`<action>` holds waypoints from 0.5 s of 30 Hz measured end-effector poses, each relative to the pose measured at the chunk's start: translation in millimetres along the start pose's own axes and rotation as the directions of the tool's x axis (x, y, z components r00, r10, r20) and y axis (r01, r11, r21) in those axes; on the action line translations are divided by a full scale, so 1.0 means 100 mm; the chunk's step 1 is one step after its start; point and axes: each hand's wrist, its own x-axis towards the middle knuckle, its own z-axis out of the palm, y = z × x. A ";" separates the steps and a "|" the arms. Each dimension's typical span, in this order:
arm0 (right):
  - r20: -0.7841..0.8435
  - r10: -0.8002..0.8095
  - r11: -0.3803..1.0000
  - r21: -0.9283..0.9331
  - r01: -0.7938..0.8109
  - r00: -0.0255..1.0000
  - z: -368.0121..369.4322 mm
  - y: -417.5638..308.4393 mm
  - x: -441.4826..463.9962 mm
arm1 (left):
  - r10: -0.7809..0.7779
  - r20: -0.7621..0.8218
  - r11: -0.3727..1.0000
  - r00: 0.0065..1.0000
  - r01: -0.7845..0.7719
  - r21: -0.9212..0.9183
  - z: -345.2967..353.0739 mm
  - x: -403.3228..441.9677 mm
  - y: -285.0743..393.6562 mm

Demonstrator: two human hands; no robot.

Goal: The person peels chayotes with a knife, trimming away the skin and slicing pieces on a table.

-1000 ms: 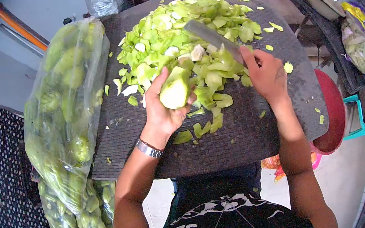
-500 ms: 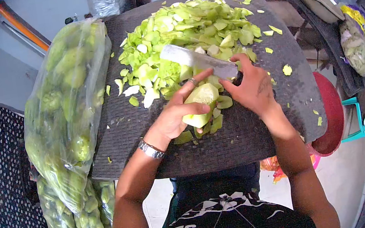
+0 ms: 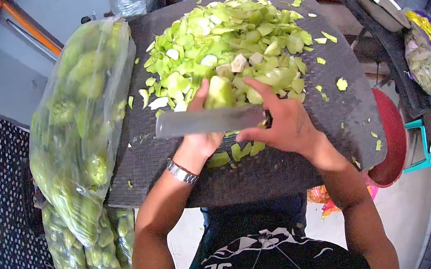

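My left hand point(image 3: 202, 136) holds a pale green peeled vegetable point(image 3: 219, 92) upright over the near side of the peel pile. A wide-bladed knife point(image 3: 208, 120) lies level across the front of the vegetable and hides part of my left hand. The knife's handle end is in my right hand point(image 3: 285, 122), whose thumb and forefinger spread around it. Beyond both hands, a large heap of green peelings point(image 3: 234, 28) covers the far middle of the dark woven table point(image 3: 178, 185). A few whitish chunks point(image 3: 239, 63) sit among the peels.
A long clear bag of green vegetables point(image 3: 81, 103) lies along the table's left edge, with more bags point(image 3: 80, 245) below. At the right are a red tub point(image 3: 387, 139), a teal stool point(image 3: 418, 146), a grey basin point(image 3: 380, 4) and a bagged bundle point(image 3: 423, 61).
The knife has swung from the peel pile to a level position nearer my body. The vegetable has moved and now stands more upright in my left hand. My right hand has turned and come closer.
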 end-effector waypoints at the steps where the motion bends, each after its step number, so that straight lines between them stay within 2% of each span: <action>1: 0.043 -0.003 0.999 -0.052 0.005 0.999 0.00 -0.06 -0.01 | -0.016 0.003 1.000 1.000 0.016 -0.008 0.03 -0.02 -0.01; 5: -0.005 -0.095 0.991 -0.092 0.094 0.995 0.16 0.05 -0.03 | -0.048 0.038 0.999 0.998 0.047 0.019 0.11 -0.06 -0.02; 6: 0.001 -0.101 0.988 -0.117 0.100 0.995 0.16 0.04 -0.02 | -0.012 0.030 0.999 0.999 0.010 0.042 0.14 -0.07 -0.03; 11: 0.012 -0.011 1.000 -0.029 0.012 1.000 0.12 0.02 -0.02 | 0.117 -0.008 0.976 0.993 -0.114 0.186 0.18 -0.12 -0.05; 14: -0.058 -0.021 0.994 -0.110 0.014 0.998 0.10 0.17 0.01 | 0.014 0.049 0.963 0.999 -0.027 0.267 0.05 -0.14 0.05; 15: -0.083 -0.022 0.986 -0.168 0.008 0.996 0.06 0.23 0.03 | 0.023 0.063 0.982 0.998 -0.035 0.186 0.06 -0.15 0.05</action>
